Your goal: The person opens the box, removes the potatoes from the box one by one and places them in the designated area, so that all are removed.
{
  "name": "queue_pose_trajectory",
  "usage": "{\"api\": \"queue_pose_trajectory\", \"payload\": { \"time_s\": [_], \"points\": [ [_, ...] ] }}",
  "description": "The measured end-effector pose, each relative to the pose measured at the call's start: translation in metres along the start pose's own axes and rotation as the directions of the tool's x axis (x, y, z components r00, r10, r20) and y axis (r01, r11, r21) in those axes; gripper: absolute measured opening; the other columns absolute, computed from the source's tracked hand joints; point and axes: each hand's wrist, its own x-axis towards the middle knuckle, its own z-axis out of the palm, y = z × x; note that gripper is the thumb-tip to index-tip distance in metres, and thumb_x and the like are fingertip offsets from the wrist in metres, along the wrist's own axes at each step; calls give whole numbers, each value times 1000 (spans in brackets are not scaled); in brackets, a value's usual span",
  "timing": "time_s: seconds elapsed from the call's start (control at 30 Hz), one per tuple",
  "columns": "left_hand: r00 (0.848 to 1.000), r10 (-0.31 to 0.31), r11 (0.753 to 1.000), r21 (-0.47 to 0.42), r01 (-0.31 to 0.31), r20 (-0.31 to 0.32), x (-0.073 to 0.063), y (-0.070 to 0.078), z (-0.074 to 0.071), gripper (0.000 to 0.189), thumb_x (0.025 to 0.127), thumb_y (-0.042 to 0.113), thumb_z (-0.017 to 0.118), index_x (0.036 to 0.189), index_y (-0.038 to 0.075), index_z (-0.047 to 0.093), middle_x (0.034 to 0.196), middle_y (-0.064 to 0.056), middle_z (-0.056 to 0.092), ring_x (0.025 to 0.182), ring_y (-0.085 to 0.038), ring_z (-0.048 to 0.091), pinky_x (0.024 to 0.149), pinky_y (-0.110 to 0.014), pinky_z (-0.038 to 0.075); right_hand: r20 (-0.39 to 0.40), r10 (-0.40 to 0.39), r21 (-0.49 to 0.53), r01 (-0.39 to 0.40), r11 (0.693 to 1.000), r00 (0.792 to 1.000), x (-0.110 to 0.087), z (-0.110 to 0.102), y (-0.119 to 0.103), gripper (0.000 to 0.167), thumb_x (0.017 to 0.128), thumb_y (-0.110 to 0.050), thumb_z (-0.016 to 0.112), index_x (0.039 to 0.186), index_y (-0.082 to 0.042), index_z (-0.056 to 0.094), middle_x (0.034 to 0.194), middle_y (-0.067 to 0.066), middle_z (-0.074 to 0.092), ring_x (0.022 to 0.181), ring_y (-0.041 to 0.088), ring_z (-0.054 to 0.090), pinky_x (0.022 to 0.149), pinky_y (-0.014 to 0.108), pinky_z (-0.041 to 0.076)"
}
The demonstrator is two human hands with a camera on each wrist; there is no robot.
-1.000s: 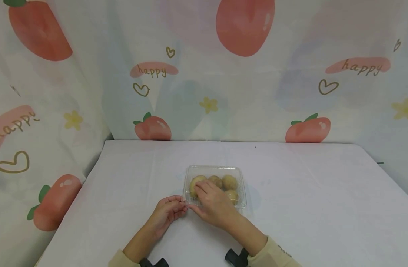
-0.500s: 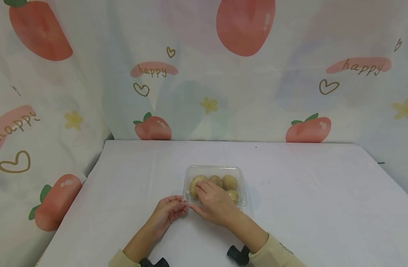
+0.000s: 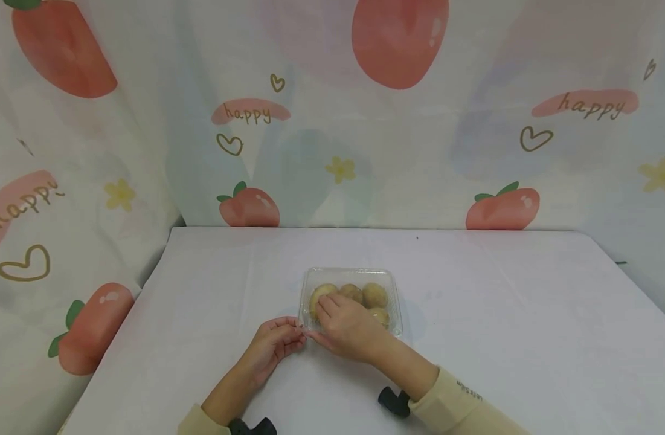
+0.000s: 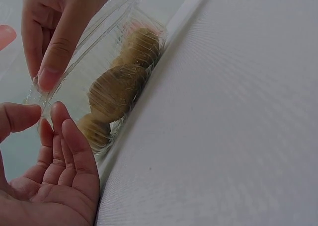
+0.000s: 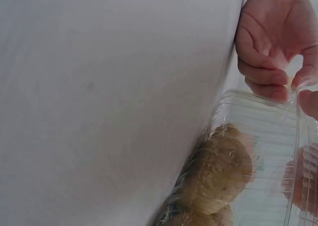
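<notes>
A clear plastic clamshell container (image 3: 350, 275) lies on the table with its lid down. Through it show several round, yellow-brown potatoes (image 3: 375, 295). At the container's front left corner, my left hand (image 3: 274, 347) pinches the rim between thumb and fingertips. My right hand (image 3: 347, 326) lies over the lid, fingers bent on its top and thumb against the same corner. The left wrist view shows the right thumb (image 4: 52, 74) pressing just above the left fingertips. Beneath the right hand, part of the potatoes is hidden.
A white cloth covers the table (image 3: 501, 314). Behind and to the left hangs a printed curtain (image 3: 310, 78) with fruit and lettering. Near each sleeve sits a black wrist mount (image 3: 394, 402).
My right forearm and its black mount have shifted slightly right and upward. Both hands keep their places at the container's corner, and the container stays put.
</notes>
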Motion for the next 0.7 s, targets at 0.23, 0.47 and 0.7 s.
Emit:
{"api": "queue_pose_trajectory", "payload": {
  "time_s": [0.23, 0.47, 0.7],
  "points": [
    [1000, -1, 1000, 14, 1, -6, 1, 1, 1, 9, 83, -3, 50, 89, 0, 55, 79, -3, 61, 73, -10, 60, 71, -23, 49, -60, -124, -145, 114, 983, 990, 1, 5, 7, 38, 85, -38, 58, 79, -1, 64, 79, 8, 61, 71, 17, 58, 63, 24, 50],
    [1000, 1, 1000, 9, -1, -7, 1, 0, 0, 9, 83, -3, 49, 87, 2, 55, 79, -2, 61, 73, -10, 60, 70, -22, 49, -66, -135, -161, 123, 979, 989, 2, 5, 7, 38, 86, -39, 58, 77, -3, 64, 79, 7, 62, 71, 17, 58, 65, 23, 50],
    [1000, -4, 1000, 2, 4, -8, 1, -1, -1, 10, 83, -3, 49, 85, 4, 56, 77, -2, 61, 72, -9, 60, 70, -22, 49, -67, -105, -126, 96, 987, 992, 1, 5, 5, 38, 83, -40, 61, 80, -2, 65, 80, 7, 62, 73, 17, 59, 67, 24, 50]
  ]
}}
